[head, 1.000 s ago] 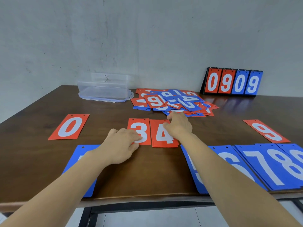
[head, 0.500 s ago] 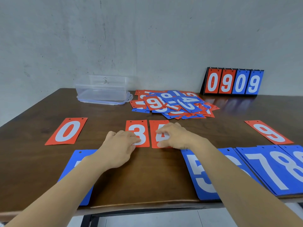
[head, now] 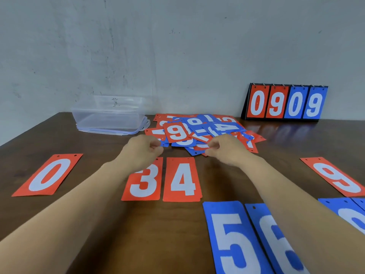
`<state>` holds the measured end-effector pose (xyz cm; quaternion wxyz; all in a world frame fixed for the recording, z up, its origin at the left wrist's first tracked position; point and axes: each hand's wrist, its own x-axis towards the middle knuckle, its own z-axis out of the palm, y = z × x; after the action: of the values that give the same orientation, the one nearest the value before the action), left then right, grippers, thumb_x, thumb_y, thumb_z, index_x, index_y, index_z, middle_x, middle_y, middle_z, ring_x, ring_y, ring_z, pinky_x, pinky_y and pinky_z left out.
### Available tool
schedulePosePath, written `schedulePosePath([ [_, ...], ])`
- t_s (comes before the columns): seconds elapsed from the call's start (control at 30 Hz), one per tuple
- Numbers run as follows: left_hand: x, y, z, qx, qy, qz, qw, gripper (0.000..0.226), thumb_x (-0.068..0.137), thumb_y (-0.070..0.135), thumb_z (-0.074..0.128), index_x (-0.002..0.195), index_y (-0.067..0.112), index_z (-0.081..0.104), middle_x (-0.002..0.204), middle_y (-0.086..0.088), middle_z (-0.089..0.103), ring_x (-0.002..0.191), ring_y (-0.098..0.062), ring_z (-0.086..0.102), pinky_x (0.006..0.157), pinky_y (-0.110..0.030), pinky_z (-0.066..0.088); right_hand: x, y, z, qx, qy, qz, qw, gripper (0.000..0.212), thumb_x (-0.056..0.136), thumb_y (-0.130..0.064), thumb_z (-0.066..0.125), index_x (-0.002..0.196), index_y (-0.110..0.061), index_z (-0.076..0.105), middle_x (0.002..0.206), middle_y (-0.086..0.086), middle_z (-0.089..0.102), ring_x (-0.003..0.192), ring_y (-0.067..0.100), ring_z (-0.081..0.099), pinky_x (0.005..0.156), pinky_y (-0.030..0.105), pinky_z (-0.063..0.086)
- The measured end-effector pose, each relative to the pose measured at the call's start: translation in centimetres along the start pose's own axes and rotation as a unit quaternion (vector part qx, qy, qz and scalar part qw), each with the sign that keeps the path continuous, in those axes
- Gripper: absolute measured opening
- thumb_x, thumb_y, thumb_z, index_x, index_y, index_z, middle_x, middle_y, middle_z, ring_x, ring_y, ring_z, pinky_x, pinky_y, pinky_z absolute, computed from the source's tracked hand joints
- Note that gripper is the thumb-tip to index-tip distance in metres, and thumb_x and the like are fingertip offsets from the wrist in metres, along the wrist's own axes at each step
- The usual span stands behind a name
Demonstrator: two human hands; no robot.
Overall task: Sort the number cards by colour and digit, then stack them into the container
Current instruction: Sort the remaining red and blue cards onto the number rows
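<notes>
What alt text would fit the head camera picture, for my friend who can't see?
The left hand and right hand, fingers curled, are at the near edge of a pile of red and blue number cards on a brown table. Nearer lies a red 4 among laid-out cards; a clear container stands behind.

Bare table lies open between the red 0 card and the red 3 card, a lane back to the clear container, crossed low down by the left forearm. Right of the container the loose pile of cards fills the middle rear, with the left hand and right hand at its near edge. Another bare stretch separates the red 4 card from the red 9 card. The scoreboard stand blocks the back right. The blue cards cover the near right, seemingly overlapping.
</notes>
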<state>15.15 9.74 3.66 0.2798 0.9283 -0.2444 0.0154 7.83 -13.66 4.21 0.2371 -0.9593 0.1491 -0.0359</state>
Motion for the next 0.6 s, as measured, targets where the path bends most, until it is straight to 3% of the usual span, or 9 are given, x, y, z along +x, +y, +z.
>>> schedulePosePath([
  [0.13, 4.4, 0.4, 2.8, -0.052, 0.053, -0.074, 0.994, 0.039, 0.093, 0.032, 0.061, 0.124, 0.008, 0.063, 0.122, -0.005, 0.065, 0.109, -0.019, 0.061, 0.096, -0.033, 0.048, 2.7, 3.0, -0.3, -0.06, 0.069, 0.045, 0.995, 0.039, 0.092, -0.035, 0.06, 0.12, -0.008, 0.06, 0.123, 0.01, 0.06, 0.113, 0.026, 0.055, 0.096, 0.04, 0.048],
  [0.23, 6.9, 0.9, 4.3, -0.059, 0.053, -0.083, 0.993, 0.042, 0.092, 0.034, 0.062, 0.126, 0.009, 0.061, 0.125, -0.006, 0.064, 0.111, -0.021, 0.06, 0.099, -0.038, 0.048, 4.5, 4.9, -0.7, -0.088, 0.117, 0.093, 0.985, 0.041, 0.09, -0.046, 0.059, 0.111, -0.011, 0.058, 0.117, 0.008, 0.06, 0.114, 0.028, 0.052, 0.085, 0.036, 0.045],
  [0.43, 12.0, 3.6, 6.7, -0.019, 0.023, -0.007, 1.0, 0.057, 0.094, 0.038, 0.058, 0.143, 0.01, 0.044, 0.144, -0.007, 0.05, 0.129, -0.023, 0.048, 0.103, -0.034, 0.039, 7.7, 6.6, -1.0, -0.076, 0.08, 0.15, 0.983, 0.082, 0.08, -0.068, 0.059, 0.138, -0.012, 0.042, 0.136, 0.007, 0.052, 0.124, 0.027, 0.049, 0.093, 0.038, 0.046],
  [0.6, 16.9, 5.5, 9.0, 0.017, -0.089, 0.002, 0.996, 0.092, 0.086, 0.055, 0.062, 0.154, 0.013, 0.016, 0.151, -0.009, 0.04, 0.136, -0.029, 0.04, 0.108, -0.04, 0.037, 8.6, 6.9, -0.3, -0.071, 0.053, 0.138, 0.986, 0.081, 0.082, -0.058, 0.064, 0.142, -0.012, 0.035, 0.14, 0.007, 0.049, 0.127, 0.027, 0.046, 0.097, 0.037, 0.044],
])
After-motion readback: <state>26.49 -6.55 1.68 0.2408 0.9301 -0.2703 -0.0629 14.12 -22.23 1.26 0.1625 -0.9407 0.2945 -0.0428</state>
